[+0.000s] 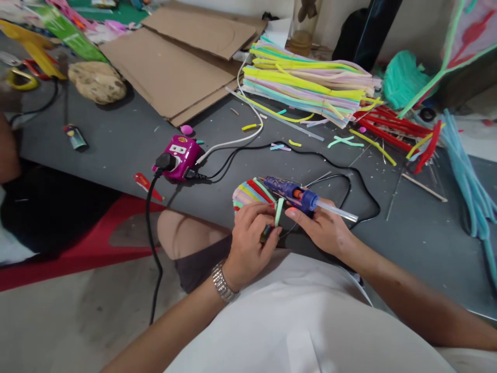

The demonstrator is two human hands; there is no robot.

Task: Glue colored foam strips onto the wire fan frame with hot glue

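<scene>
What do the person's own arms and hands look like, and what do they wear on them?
The left hand and right hand are bare, without gloves, and the left forearm and right forearm show no sleeves. A silver metal link bracelet or watch, its face not visible, circles the left wrist. A plain white top covers the torso.

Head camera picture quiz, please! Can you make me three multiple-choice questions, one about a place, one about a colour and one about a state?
1. Where is the metal watch?
A on the left wrist
B on the right wrist
C on the table

2. What colour is the socket box?
A green
B magenta
C white

3. What is the glue gun doing?
A being held in a hand
B lying on the table
C hanging by its cord

1 A: it circles the wrist of the left hand.
2 B: its casing shows bright magenta.
3 A: the right hand grips it.
</scene>
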